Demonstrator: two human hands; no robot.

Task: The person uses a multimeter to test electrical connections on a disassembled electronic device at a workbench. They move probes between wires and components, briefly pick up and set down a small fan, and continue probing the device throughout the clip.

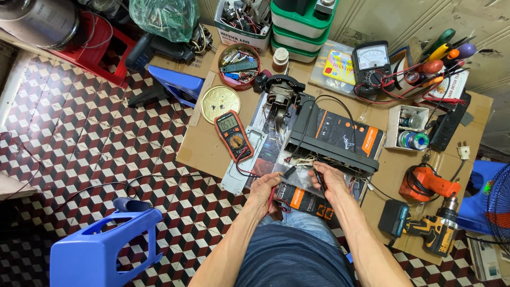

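At the lower middle of the head view I see my left hand (264, 187) with fingers curled, pinching a red probe (272, 195) against the near edge of the opened black device (330, 139). My right hand (330, 180) sits just beside it, fingertips pinching a black probe (319, 176) down into the pale wiring at that same edge. The device lies at the frame's centre on brown cardboard (202, 143). Left of it rests an orange digital multimeter (234, 135), its leads running toward my hands. In the upper right stands an analogue meter (372, 65); in the lower right lie an orange tool (429, 183) and a yellow cordless drill (433, 231). A blue plastic stool (101, 250) fills the lower left
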